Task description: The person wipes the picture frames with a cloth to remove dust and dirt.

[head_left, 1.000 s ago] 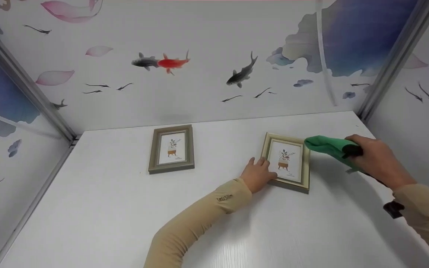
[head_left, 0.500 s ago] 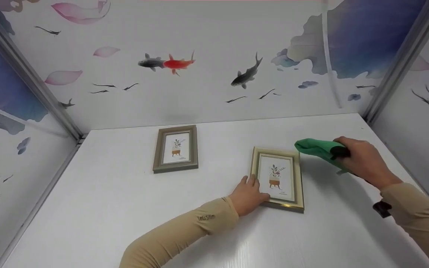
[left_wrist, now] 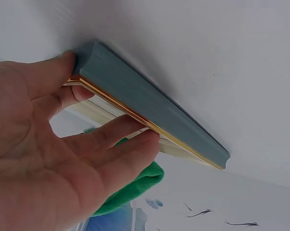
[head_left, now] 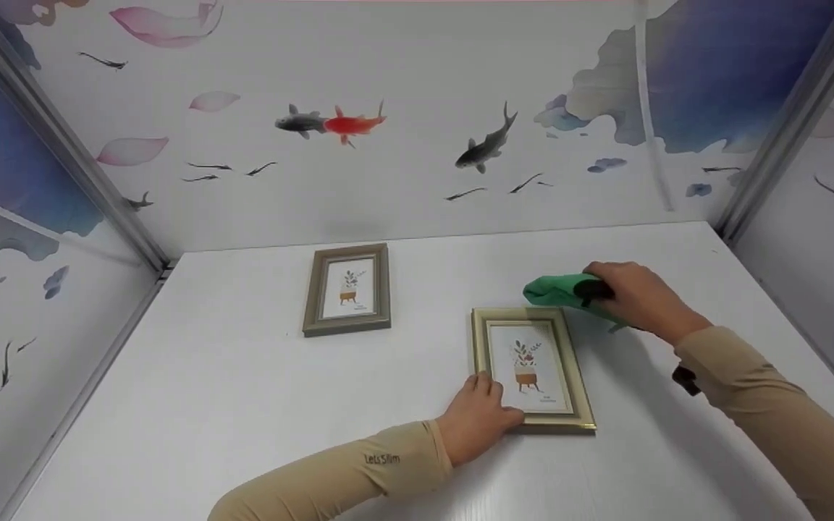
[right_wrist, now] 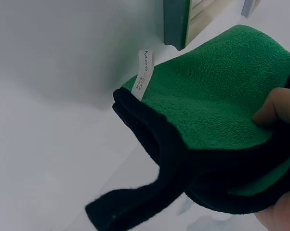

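A gold picture frame (head_left: 578,376) with a potted-plant print lies on the white table. My left hand (head_left: 473,423) grips its near left corner, thumb at the near edge and fingers along the left side. From the left wrist view, the thumb and fingers of that hand (left_wrist: 63,144) are seen at the frame's blue-grey side (left_wrist: 150,108). My right hand (head_left: 641,297) holds a folded green cloth (head_left: 554,289) with black edging just at the frame's far edge; contact is unclear. The right wrist view shows the bunched cloth (right_wrist: 212,91) pinched by the thumb, beside a frame corner (right_wrist: 176,24).
A second, grey-brown picture frame (head_left: 382,297) lies farther left, near the back of the white table (head_left: 207,405). A back wall (head_left: 402,195) with painted fish and side panels with metal posts (head_left: 772,116) enclose the table.
My left hand has drawn the gold frame nearer to me and somewhat left. My right hand has brought the cloth left, from beside the frame's right side to its far edge.
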A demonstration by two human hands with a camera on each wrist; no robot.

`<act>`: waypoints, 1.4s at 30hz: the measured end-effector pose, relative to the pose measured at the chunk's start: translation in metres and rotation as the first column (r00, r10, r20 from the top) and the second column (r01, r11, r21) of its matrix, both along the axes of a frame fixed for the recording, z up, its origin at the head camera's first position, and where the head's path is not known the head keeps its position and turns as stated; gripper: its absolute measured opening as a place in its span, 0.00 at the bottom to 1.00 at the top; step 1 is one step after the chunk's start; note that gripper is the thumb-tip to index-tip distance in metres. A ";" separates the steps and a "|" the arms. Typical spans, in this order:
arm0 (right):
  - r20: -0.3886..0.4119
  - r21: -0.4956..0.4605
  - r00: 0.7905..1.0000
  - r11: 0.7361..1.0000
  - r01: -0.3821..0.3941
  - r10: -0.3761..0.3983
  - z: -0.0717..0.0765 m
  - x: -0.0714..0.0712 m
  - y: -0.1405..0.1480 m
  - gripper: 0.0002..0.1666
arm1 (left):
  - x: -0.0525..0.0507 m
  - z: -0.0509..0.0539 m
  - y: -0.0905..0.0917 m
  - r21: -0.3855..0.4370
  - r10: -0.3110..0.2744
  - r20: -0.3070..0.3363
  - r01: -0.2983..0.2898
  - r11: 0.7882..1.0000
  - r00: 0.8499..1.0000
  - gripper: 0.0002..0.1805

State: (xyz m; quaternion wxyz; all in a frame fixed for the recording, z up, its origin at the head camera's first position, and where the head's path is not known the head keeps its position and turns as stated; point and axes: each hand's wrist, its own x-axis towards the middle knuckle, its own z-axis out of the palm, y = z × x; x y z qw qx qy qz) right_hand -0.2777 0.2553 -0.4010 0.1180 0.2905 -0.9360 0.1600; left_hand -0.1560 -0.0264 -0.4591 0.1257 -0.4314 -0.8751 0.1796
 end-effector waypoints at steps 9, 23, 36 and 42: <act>0.147 0.145 0.988 0.987 -0.075 0.054 -0.019 -0.015 -0.045 0.13 | 0.006 -0.001 -0.006 0.053 -0.051 0.041 0.049 0.997 0.998 0.06; 0.470 0.372 0.880 0.920 -0.119 -0.076 -0.011 -0.034 -0.093 0.12 | -0.001 -0.001 -0.009 0.115 -0.104 0.139 0.088 0.989 0.985 0.09; 0.400 0.262 0.912 0.942 -0.209 0.091 -0.023 -0.031 -0.138 0.11 | -0.003 -0.006 -0.010 0.149 -0.129 0.102 0.113 0.982 0.986 0.05; 0.421 0.175 0.892 0.951 -0.255 0.162 -0.030 -0.033 -0.123 0.25 | -0.003 -0.006 -0.011 0.154 -0.133 0.078 0.120 0.981 0.988 0.06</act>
